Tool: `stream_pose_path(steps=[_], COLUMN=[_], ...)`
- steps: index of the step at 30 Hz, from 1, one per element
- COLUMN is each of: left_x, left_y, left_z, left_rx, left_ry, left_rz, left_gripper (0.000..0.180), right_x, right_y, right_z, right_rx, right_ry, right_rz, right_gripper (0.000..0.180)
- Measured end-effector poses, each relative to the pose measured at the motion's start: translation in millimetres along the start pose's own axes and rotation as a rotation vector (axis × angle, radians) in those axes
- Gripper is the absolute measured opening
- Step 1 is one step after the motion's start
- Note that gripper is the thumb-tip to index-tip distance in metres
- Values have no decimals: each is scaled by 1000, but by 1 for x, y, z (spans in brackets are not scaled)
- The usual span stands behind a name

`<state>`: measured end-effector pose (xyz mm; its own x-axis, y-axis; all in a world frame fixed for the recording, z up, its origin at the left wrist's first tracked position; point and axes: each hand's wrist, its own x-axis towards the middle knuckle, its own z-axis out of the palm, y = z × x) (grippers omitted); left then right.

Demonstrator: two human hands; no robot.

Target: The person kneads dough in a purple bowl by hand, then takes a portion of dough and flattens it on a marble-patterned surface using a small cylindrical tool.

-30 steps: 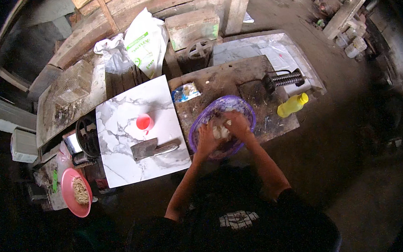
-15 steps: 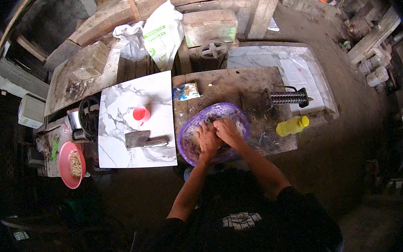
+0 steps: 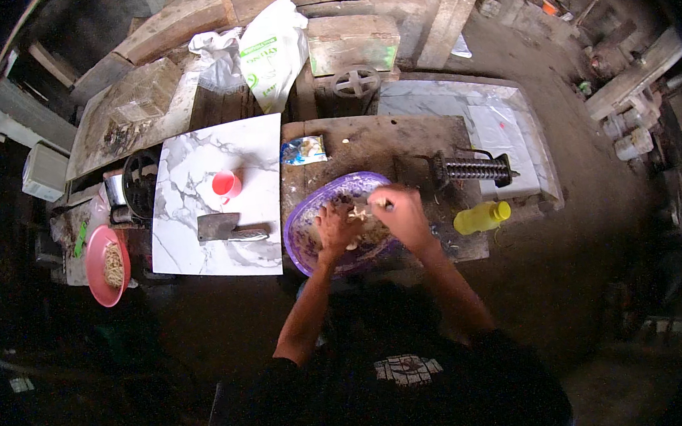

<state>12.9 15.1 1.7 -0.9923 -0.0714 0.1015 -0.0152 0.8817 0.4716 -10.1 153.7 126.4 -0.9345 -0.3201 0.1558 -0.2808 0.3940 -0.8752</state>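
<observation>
A purple oval basin (image 3: 305, 203), its inside smeared with pale residue, sits on the wooden table in front of me. Pale, lumpy dough (image 3: 359, 211) shows in it between my hands. My left hand (image 3: 336, 228) rests over the basin's left part with its fingers apart, next to the dough. Above the right side of the basin, my right hand (image 3: 402, 212) is closed, with a bit of pale dough showing at its fingers. The palm side of each hand is hidden.
Left of the basin, a marbled white board (image 3: 188, 253) carries a pink cup (image 3: 226, 185) and a cleaver (image 3: 219, 227). A pink bowl (image 3: 95, 268) holds pale strips. To the right are a yellow bottle (image 3: 478, 218) and a metal screw auger (image 3: 478, 169). A small packet (image 3: 302, 150) lies behind.
My hands, close together over the dough before, have moved apart. The right hand has lifted to the right with pale dough in its fingers, and the left has spread its fingers.
</observation>
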Motion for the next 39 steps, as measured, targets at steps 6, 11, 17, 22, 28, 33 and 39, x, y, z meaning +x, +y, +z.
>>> stream_pose_path(steps=[6,11,17,22,28,33,39], left_x=[22,9,-14,-23,-39,-46,-64], left_y=[-48,7,0,-16,-52,-35,-76], left_z=[-21,-103,-106,-133,-134,-174,-185], left_rx=[-862,-1837,-1593,-1562,-1529,-1838,-2135], left_ry=[-149,-128,292,611,734,501,389], left_rz=[96,-440,-450,-562,-576,-566,-386], left_gripper=[53,52,36,29,27,73,76], right_x=[19,18,18,10,29,47,45], right_y=[12,-19,-29,-45,-69,-77,-77], right_z=[21,55,92,107,140,184,211], right_rx=[-27,389,-270,125,289,-2,299], right_ry=[-57,44,-96,-174,-191,-303,-289], right_rz=[-142,-19,-460,-554,-530,-684,-740], right_gripper=[28,47,58,60,31,29,13])
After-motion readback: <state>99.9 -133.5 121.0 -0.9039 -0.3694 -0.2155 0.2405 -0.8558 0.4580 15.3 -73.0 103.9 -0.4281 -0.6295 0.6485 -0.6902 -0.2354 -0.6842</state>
